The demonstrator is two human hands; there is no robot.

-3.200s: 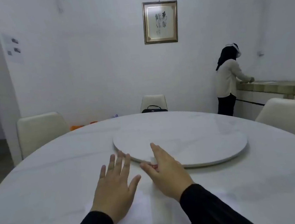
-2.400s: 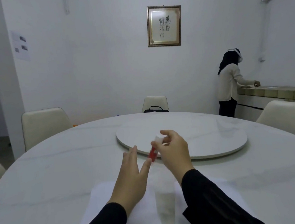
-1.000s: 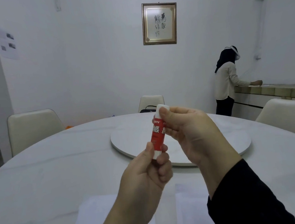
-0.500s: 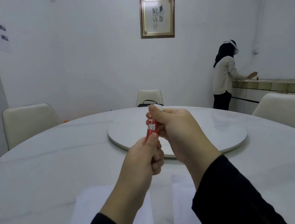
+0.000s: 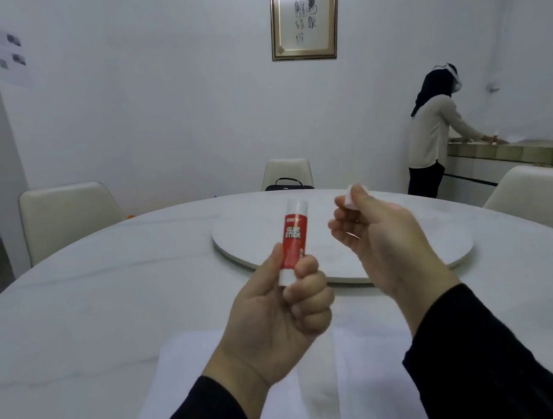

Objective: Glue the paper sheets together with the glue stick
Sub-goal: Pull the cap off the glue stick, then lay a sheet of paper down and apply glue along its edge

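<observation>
My left hand (image 5: 280,312) holds a red glue stick (image 5: 294,238) upright by its white base, above the table. The stick's white top is uncapped. To its right, my right hand (image 5: 382,242) pinches the small white cap (image 5: 352,195) between thumb and fingers, apart from the stick. Two white paper sheets lie side by side on the table below my arms, the left sheet (image 5: 190,374) and the right sheet (image 5: 372,363), with a narrow gap between them. My sleeves hide part of both sheets.
The round white marble table (image 5: 91,316) carries a raised turntable (image 5: 340,233) in its middle, just beyond my hands. Cream chairs (image 5: 66,219) stand around it. A person in a light top (image 5: 432,136) stands at a counter at the far right.
My right hand has pulled the cap off the glue stick and moved right and up, away from it. My left hand keeps the stick upright. Earlier, both hands lifted it from the table.
</observation>
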